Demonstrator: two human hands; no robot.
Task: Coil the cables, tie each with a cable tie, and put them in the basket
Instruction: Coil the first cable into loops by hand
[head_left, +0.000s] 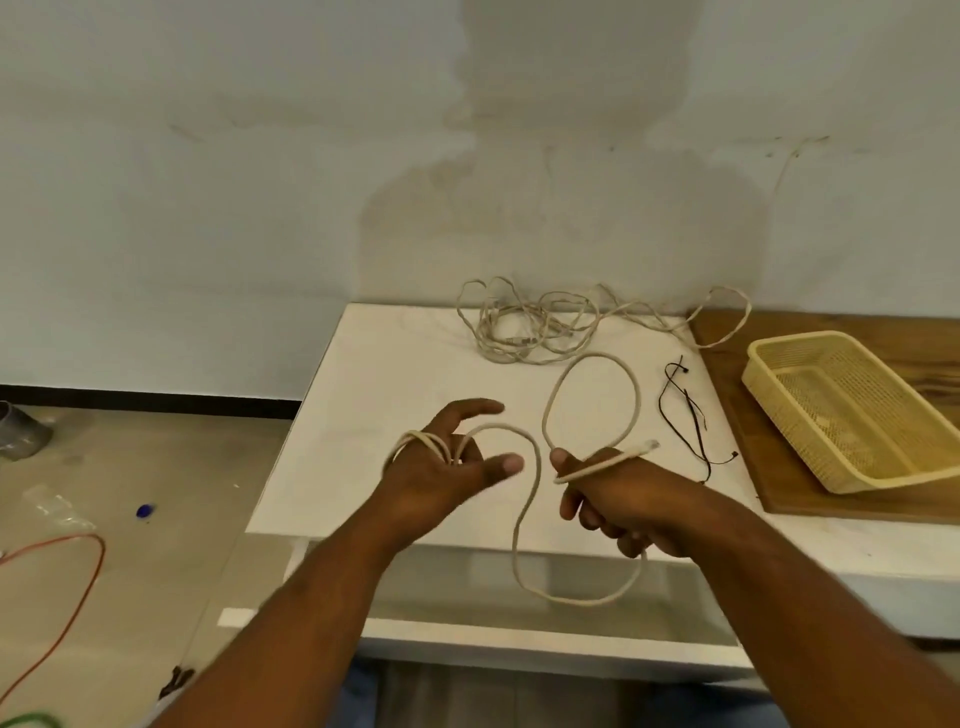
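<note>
A beige cable (592, 358) runs between both hands over the white table (374, 395). Several turns of it are wound around my left hand (441, 467), whose fingers are spread straight. My right hand (618, 504) grips the cable near its plug end, which sticks out to the right. One loop lies on the table beyond the hands, and another hangs down past the table's front edge. A tangle of thin beige cables (535, 322) lies at the back of the table. Black cable ties (685, 410) lie to the right of the loop. The yellow plastic basket (779, 348) stands on a wooden board at the right.
The wooden board (737, 415) adjoins the table's right side. On the floor at the left lie an orange cable (78, 571), a blue cap (145, 511) and clear plastic litter. A grey can (21, 431) stands by the wall. A plain wall rises behind the table.
</note>
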